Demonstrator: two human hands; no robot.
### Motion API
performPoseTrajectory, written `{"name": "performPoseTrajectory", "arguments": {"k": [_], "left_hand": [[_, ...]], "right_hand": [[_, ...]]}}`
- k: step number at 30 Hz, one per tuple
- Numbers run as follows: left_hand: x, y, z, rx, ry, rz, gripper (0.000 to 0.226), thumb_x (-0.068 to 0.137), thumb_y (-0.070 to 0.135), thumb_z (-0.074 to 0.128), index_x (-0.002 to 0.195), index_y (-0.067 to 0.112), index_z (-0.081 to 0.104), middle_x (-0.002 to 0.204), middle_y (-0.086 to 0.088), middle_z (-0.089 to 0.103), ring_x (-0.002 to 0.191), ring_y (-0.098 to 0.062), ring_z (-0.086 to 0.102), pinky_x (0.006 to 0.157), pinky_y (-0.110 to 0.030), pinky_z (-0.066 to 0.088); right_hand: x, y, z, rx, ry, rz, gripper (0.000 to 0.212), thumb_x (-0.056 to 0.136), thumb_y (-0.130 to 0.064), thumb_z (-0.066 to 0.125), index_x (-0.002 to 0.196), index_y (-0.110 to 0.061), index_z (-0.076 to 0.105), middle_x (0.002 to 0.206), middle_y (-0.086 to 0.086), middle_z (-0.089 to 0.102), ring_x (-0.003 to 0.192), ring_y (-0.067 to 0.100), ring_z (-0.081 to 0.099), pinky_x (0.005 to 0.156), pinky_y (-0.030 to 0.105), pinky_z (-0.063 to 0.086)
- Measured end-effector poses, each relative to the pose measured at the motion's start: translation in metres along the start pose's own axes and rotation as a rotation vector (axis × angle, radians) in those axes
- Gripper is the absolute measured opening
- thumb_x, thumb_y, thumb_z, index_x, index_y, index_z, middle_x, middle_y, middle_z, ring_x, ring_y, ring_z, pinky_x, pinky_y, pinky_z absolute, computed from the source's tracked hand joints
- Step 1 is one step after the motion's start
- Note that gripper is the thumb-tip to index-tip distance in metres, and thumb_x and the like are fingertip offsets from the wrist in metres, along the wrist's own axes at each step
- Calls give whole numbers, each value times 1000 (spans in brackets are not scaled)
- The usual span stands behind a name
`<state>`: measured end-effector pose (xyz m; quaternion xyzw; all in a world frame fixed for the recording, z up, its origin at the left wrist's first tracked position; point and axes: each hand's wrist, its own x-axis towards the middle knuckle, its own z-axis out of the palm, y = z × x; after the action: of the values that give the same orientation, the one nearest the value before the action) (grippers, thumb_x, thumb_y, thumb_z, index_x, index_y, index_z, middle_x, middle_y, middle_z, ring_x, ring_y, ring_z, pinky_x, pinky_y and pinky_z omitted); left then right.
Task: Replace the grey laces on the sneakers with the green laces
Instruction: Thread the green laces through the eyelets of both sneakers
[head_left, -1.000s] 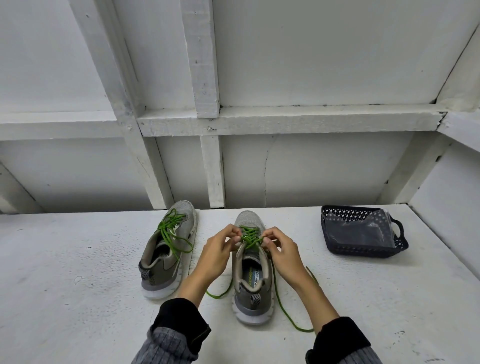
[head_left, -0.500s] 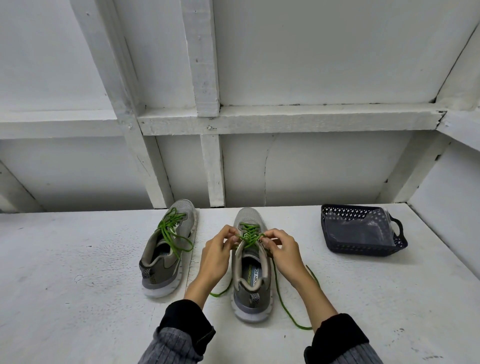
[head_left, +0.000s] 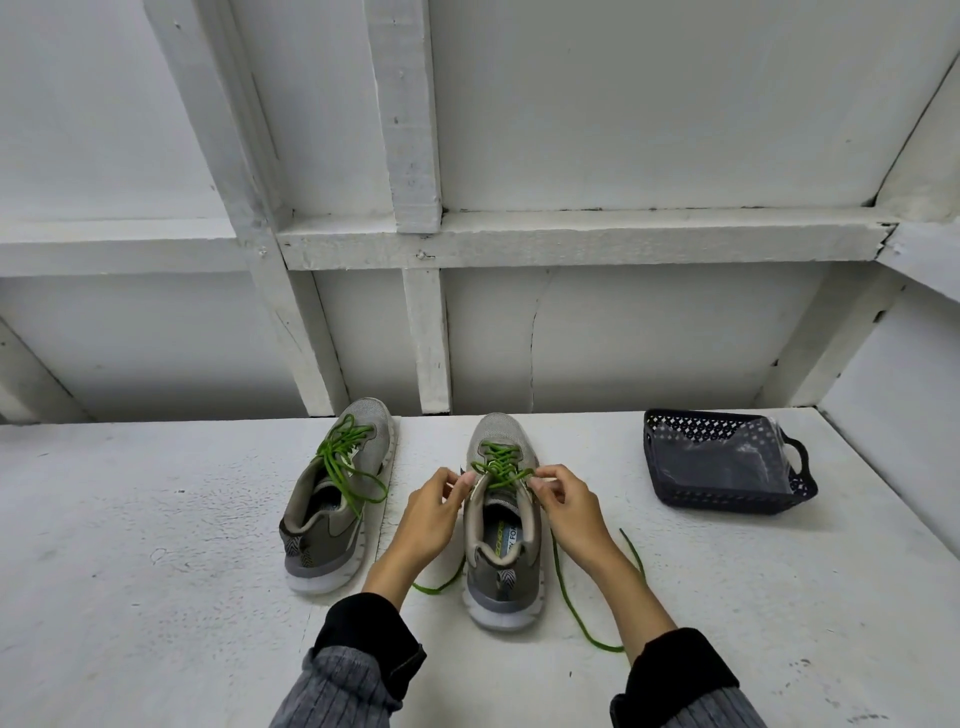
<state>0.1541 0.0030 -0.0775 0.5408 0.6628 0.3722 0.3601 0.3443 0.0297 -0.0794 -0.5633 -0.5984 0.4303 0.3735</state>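
Two grey sneakers stand on the white table, toes pointing away from me. The left sneaker (head_left: 340, 499) carries a green lace (head_left: 347, 462) tied loosely over its tongue. The right sneaker (head_left: 501, 519) has a green lace (head_left: 501, 465) crossed through its eyelets, with loose ends trailing on the table on both sides (head_left: 582, 618). My left hand (head_left: 428, 514) pinches the lace at the shoe's left upper eyelets. My right hand (head_left: 569, 506) pinches it at the right side. No grey laces are visible.
A dark perforated plastic basket (head_left: 727, 499) holding a clear plastic bag sits at the table's far right. White wooden wall framing (head_left: 426, 332) rises right behind the shoes. A white side wall closes the right edge.
Both hands have moved slightly apart along the top of the right sneaker while still holding the lace. The sneakers and basket have not moved.
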Motion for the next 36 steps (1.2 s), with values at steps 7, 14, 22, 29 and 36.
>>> {"name": "performPoseTrajectory", "arguments": {"k": [7,14,22,29,36], "left_hand": [[-2,10,-2,-224,88,-77,41,100,40,46,67,18,34,65,3,30,62,-11,28,60,-32,22],[8,24,-17,-610,392,-227,36,103,30,44,69,18,35,66,1,30,60,-11,27,56,-28,25],[4,-3,-8,92,308,49,8,95,20,59,98,16,53,101,-1,55,101,-22,50,81,-31,39],[1,26,-5,775,182,715,18,77,38,56,77,32,73,111,8,59,109,-24,46,90,-40,42],[11,26,-3,1065,60,780,23,60,51,80,72,32,75,109,6,60,100,-24,55,80,-42,48]], "right_hand": [[-7,-3,-5,-11,43,46,31,101,-26,47,74,-11,49,61,-4,42,58,10,37,50,17,29],[1,3,-22,137,283,193,36,102,-32,42,74,-10,50,65,3,47,64,18,47,79,46,52],[-1,12,-13,-227,303,169,9,97,-23,53,98,-14,54,98,-2,52,100,21,45,87,41,41],[2,-2,-1,-127,151,52,11,93,-7,56,92,-11,67,89,2,67,84,14,58,69,18,35],[-7,5,6,-85,126,28,13,91,-7,60,84,-15,67,80,-4,67,77,13,61,61,4,38]]}}
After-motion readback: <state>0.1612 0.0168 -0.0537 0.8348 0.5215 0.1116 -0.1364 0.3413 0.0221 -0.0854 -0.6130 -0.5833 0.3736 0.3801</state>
